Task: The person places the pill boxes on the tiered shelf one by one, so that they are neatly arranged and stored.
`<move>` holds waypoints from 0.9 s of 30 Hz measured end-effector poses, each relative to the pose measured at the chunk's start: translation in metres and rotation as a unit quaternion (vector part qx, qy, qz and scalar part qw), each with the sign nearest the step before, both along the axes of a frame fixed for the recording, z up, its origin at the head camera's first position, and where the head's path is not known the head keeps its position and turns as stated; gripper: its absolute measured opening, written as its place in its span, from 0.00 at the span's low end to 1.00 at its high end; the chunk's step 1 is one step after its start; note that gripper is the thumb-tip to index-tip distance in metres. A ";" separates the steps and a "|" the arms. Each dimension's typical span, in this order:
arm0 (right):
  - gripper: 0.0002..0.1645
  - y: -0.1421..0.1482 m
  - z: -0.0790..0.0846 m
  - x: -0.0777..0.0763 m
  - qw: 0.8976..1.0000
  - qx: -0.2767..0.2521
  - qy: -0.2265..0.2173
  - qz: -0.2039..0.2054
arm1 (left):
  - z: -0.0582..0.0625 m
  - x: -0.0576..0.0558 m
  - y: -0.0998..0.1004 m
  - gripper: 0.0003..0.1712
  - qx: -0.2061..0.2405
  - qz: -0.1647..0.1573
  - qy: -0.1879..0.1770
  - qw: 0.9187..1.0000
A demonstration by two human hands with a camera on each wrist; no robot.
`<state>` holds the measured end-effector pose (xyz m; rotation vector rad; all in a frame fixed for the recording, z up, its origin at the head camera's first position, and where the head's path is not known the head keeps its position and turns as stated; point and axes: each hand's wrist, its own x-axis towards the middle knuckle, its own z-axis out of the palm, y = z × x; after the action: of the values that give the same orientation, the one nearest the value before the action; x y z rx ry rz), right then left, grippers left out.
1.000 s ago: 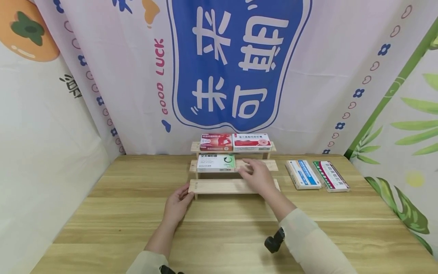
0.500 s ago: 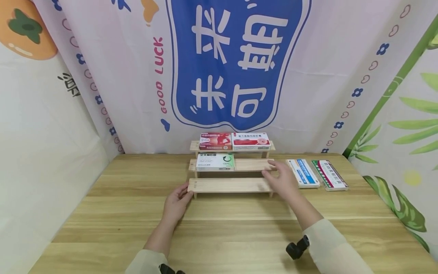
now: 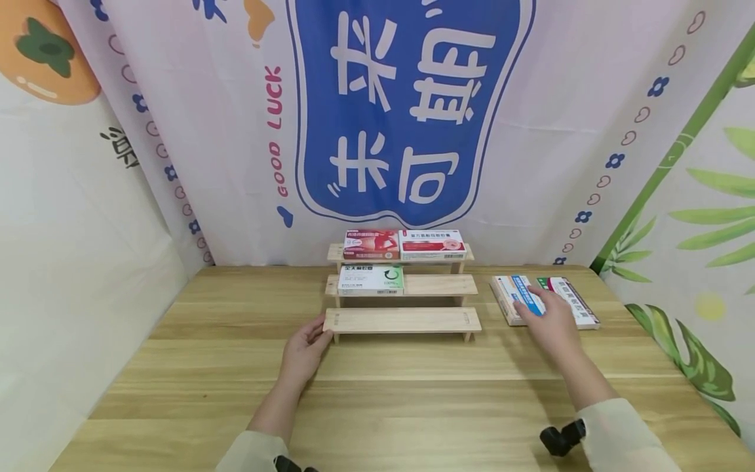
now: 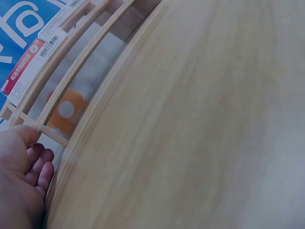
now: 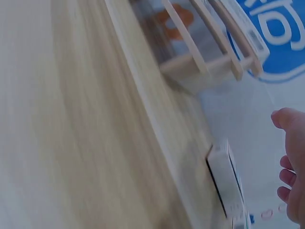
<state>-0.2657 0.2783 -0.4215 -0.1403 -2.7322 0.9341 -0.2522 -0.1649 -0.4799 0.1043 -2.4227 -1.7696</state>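
A pale wooden three-step display stand (image 3: pixel 404 320) is on the table, its left front corner held between the thumb and fingers of my left hand (image 3: pixel 305 354). In the left wrist view, the thumb of that left hand (image 4: pixel 21 167) lies at the step's end. My right hand (image 3: pixel 554 326) is over a blue-and-white medicine box (image 3: pixel 508 296), covering part of it, with nothing in its grasp. Beside that box lies a white, green and maroon medicine box (image 3: pixel 575 301). From the right wrist, the right hand (image 5: pixel 293 162) shows loosely bent fingers, apart from the boxes.
The top step carries a red medicine box (image 3: pixel 371 244) and a white-and-red one (image 3: pixel 432 244). On the middle step's left half sits a white-and-green box (image 3: pixel 370 279). A printed cloth (image 3: pixel 236 131) hangs behind the wooden table (image 3: pixel 377 413).
My right hand has moved right, from the stand's middle step to over the blue-and-white medicine box. The left hand stays at the stand's corner.
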 end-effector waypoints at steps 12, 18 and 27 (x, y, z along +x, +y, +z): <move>0.48 0.064 -0.022 0.011 0.994 0.012 -0.067 -0.087 | 0.001 0.000 0.001 0.25 0.006 0.005 -0.002 1.000; 0.49 0.081 -0.035 0.012 0.991 0.021 -0.079 -0.105 | 0.000 0.001 0.000 0.24 0.010 0.002 0.003 1.000; 0.53 0.090 -0.041 0.012 0.985 0.011 -0.129 -0.113 | 0.001 0.001 0.000 0.25 0.010 0.000 0.000 1.000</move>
<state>-0.2536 0.3687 -0.4624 -0.5926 -2.8753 0.8740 -0.2511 -0.1653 -0.4793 0.1066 -2.4055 -1.7932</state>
